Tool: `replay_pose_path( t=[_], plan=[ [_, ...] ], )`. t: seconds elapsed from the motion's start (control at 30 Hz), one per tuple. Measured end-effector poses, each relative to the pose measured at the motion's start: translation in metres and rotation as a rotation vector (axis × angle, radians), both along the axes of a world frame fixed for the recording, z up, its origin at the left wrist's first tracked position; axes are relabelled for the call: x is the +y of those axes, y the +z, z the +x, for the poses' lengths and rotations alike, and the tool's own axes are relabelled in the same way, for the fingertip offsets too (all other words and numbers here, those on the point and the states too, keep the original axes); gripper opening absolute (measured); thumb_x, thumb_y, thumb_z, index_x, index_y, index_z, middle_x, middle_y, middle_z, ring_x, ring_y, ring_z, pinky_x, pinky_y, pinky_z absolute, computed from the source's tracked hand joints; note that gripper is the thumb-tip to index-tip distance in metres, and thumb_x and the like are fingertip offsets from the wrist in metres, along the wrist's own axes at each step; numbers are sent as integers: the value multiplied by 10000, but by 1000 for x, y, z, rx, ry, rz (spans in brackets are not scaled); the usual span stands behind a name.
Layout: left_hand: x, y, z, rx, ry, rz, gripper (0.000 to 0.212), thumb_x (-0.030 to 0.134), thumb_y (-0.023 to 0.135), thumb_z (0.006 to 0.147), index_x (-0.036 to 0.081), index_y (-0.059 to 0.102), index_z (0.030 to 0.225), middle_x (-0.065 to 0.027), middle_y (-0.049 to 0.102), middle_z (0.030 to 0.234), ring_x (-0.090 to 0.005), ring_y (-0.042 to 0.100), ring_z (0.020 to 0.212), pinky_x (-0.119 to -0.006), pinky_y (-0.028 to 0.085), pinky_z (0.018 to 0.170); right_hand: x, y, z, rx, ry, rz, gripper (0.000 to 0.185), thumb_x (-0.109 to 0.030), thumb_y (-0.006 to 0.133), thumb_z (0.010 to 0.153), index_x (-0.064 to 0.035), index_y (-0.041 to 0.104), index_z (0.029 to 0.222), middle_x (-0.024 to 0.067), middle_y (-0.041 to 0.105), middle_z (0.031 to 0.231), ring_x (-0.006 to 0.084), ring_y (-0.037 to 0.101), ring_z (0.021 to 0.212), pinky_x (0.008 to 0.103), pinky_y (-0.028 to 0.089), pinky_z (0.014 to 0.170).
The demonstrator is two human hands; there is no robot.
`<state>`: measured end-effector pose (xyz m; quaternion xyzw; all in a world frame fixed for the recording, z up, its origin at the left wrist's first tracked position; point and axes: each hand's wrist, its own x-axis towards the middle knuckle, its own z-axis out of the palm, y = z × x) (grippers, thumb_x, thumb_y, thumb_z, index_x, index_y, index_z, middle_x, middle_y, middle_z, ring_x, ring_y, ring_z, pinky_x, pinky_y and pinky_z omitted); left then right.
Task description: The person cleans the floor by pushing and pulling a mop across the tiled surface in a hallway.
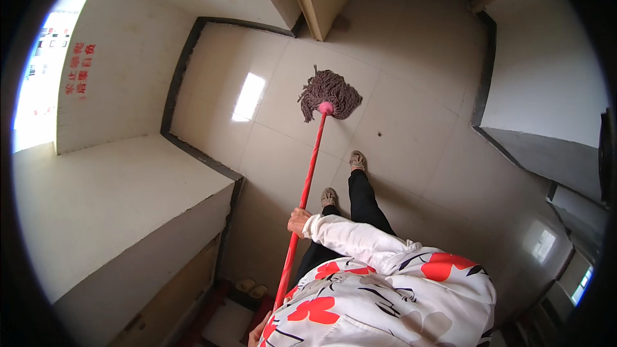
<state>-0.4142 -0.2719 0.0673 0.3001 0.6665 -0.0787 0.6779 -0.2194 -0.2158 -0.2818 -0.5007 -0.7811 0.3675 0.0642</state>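
A string mop lies with its grey-brown yarn head (332, 91) spread on the tiled floor, ahead of my feet. From its pink socket (326, 108) a red mop handle (308, 178) slants back towards my left side. My right hand (299, 222) is wrapped around the handle about midway along its visible length. Lower down, at the picture's bottom edge, my left hand (259, 331) grips the handle near its upper end; my printed blouse (385, 299) partly hides that hand. My shoes (357, 160) stand apart on the tiles, just behind the mop head.
Dark skirting (176, 89) edges the glossy floor tiles (409, 101). A door edge (308, 9) juts in ahead. Left of me is a pale ledge (130, 202); the wall beyond bears red writing (81, 68). Slippers (252, 288) lie at lower left. One dark speck (379, 134) marks the floor.
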Motion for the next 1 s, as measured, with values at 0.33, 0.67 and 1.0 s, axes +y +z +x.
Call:
replay_pose_path(
  t=[0.33, 0.67, 1.0],
  plan=[
    [39, -94, 89, -126, 52, 49, 490, 96, 497, 922, 19, 329, 1376, 3, 540, 967, -20, 458, 768, -158, 386, 665, 72, -113, 141, -61, -165, 281, 78, -169, 621, 663, -184, 680, 710, 19, 618, 716, 219, 554, 824, 367, 372, 838],
    [-25, -21, -3, 75, -79, 24, 491, 96, 489, 925, 22, 320, 1381, 1, 542, 948, -20, 456, 752, -165, 396, 651, -23, -9, 5, 31, 27, 73, 51, -199, 643, 637, -156, 669, 636, 23, 647, 672, 213, 607, 756, 350, 417, 732],
    [38, -81, 78, -80, -125, 152, 471, 98, 480, 931, 22, 336, 1373, -4, 538, 851, -51, 455, 690, -194, 402, 598, 59, -75, 115, -162, -105, 160, 85, -189, 593, 739, -200, 677, 739, 4, 632, 778, 223, 543, 926, 391, 356, 906]
  ],
)
